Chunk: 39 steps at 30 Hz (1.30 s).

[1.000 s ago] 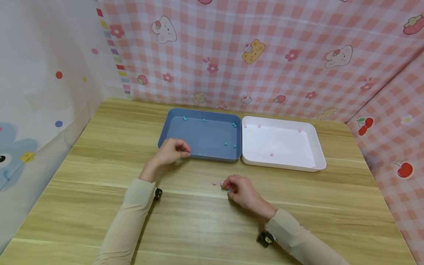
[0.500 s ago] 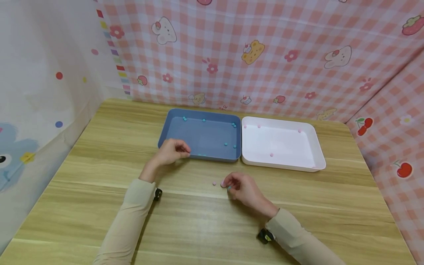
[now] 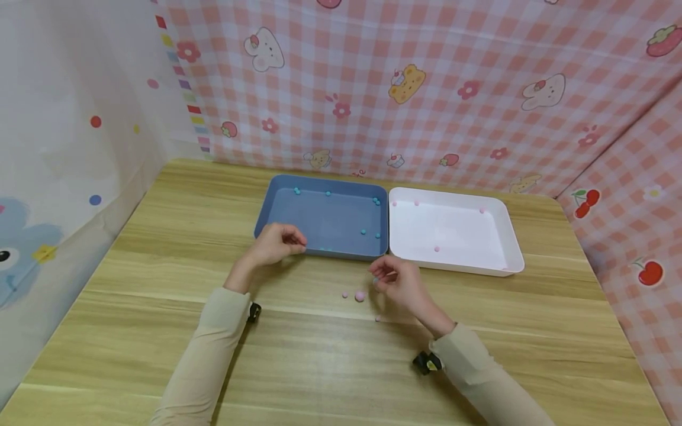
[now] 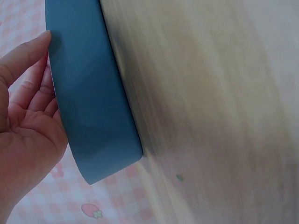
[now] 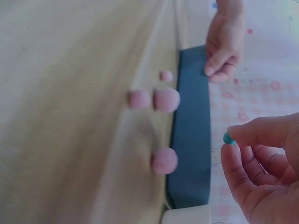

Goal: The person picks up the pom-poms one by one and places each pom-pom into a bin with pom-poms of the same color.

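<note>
My right hand [image 3: 402, 285] pinches a small teal bead [image 5: 228, 138] between thumb and index finger, raised above the table just in front of the trays. Below it, pink beads [image 3: 360, 296] of differing size lie on the wood; the right wrist view has several, slightly blurred. My left hand [image 3: 274, 243] holds the front left rim of the blue tray [image 4: 88, 93], thumb tip at the edge and the other fingers partly hidden behind the wall. Several teal beads [image 3: 363, 232] lie scattered inside that tray. Pink beads [image 3: 437, 249] sit in the white tray [image 3: 455, 266] beside it.
Both trays stand side by side toward the back of the wooden table [image 3: 319, 367]. Behind them hangs a pink checked cloth [image 3: 341, 71], with a white patterned sheet [image 3: 80, 71] on the left. A dark wrist device [image 3: 427, 362] is under the right sleeve.
My right hand has lifted and moved away toward the trays with the teal bead, uncovering pink beads on the table. My left hand has stayed at the blue tray's rim.
</note>
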Tool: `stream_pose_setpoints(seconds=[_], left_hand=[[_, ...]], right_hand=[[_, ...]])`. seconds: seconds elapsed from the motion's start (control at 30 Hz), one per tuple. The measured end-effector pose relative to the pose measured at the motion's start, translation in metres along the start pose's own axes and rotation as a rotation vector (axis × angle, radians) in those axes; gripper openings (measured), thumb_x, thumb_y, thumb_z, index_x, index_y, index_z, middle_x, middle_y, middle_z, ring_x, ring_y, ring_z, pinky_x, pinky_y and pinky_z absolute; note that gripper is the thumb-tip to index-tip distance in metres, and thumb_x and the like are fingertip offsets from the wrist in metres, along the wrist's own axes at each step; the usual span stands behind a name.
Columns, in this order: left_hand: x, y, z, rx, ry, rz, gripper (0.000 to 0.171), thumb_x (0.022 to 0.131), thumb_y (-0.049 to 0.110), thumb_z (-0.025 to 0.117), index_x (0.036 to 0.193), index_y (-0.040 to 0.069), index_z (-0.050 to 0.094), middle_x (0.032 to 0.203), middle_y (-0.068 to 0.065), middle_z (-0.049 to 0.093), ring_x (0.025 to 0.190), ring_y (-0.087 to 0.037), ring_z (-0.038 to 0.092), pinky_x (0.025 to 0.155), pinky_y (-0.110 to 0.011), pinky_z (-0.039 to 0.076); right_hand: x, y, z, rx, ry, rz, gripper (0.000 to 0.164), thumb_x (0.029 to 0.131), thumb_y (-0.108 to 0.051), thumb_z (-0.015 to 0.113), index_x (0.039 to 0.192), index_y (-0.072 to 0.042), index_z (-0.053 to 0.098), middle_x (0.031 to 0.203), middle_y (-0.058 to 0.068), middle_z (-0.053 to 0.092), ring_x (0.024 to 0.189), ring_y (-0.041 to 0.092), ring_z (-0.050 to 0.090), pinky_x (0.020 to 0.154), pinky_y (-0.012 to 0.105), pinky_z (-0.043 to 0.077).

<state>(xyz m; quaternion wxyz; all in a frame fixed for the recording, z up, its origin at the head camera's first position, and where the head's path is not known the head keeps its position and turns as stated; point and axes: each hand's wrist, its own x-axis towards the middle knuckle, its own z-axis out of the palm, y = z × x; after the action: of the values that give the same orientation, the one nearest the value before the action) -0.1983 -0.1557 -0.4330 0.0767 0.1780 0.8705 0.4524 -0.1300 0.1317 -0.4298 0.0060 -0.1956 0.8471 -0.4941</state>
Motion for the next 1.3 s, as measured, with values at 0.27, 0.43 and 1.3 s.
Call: stream_pose_setpoints(seconds=[0.27,0.43,1.3], left_hand=[[-0.001,0.0,-0.001,0.004,0.006,0.006,0.005,0.081,0.001,0.07,0.085,-0.002,0.07,0.078,-0.007,0.068,0.072,-0.015,0.061,0.068,-0.026,0.047],[-0.001,0.001,-0.001,0.005,0.003,0.001,0.006,0.081,0.001,0.07,0.085,-0.002,0.069,0.078,-0.006,0.068,0.073,-0.016,0.06,0.068,-0.027,0.047],[0.0,-0.001,0.0,0.003,0.006,-0.007,0.006,0.08,0.001,0.071,0.085,-0.002,0.069,0.078,-0.006,0.068,0.072,-0.015,0.059,0.068,-0.026,0.047]], right_hand=[[0.015,-0.01,-0.008,0.0,0.071,0.007,0.023,0.072,0.02,0.061,0.09,0.006,0.064,0.084,0.02,0.064,0.075,0.025,0.061,0.068,0.027,0.053],[0.026,-0.014,-0.01,0.002,0.11,0.014,0.02,0.073,0.016,0.065,0.09,0.005,0.065,0.082,0.015,0.064,0.074,0.021,0.059,0.066,0.022,0.051],[0.077,-0.021,-0.002,0.051,0.181,0.086,0.02,0.075,0.01,0.068,0.094,0.004,0.066,0.087,0.018,0.065,0.079,0.026,0.061,0.068,0.02,0.048]])
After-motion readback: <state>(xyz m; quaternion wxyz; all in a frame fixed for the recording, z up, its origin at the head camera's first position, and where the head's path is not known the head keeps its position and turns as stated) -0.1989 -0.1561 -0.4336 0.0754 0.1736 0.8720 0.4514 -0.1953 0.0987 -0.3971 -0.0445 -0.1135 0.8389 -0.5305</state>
